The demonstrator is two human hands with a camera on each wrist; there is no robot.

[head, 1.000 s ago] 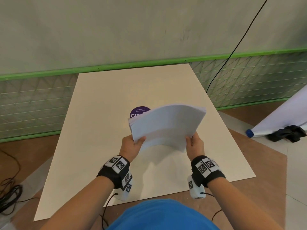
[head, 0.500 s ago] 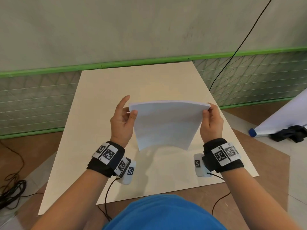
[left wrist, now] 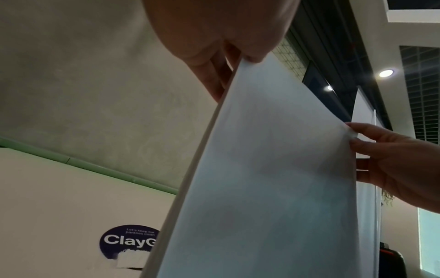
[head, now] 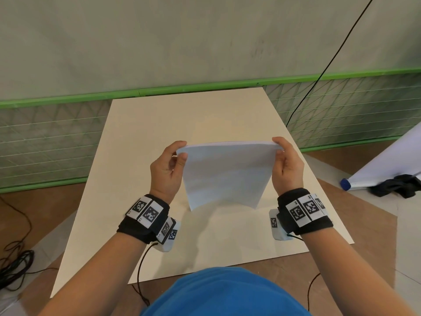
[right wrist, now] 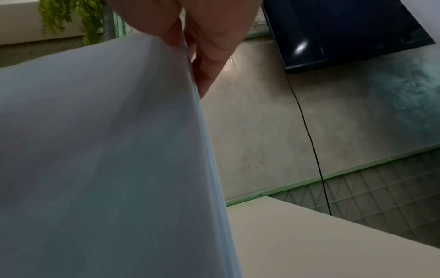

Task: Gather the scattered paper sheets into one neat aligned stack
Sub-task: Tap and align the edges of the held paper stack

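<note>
A stack of white paper sheets (head: 225,174) stands nearly upright over the middle of the cream table (head: 141,142), its lower edge close to the tabletop. My left hand (head: 180,153) pinches the stack's upper left corner, thumb in front and fingers behind. My right hand (head: 281,149) pinches the upper right corner in the same way. In the left wrist view the paper stack (left wrist: 273,178) shows its left edge, with the right hand (left wrist: 385,159) on the far side. In the right wrist view the paper stack (right wrist: 107,159) fills the left half, its edges fairly even.
A round purple sticker (left wrist: 128,242) lies on the table behind the stack. A green-railed mesh fence (head: 45,142) and a grey wall run behind. A black cable (head: 319,74) hangs at the right. A rolled white sheet (head: 382,169) and black cloth lie on the floor at right.
The stack has been turned from a tilted, bowed hold to nearly upright. Both hands slid from its lower sides up to its top corners and rose.
</note>
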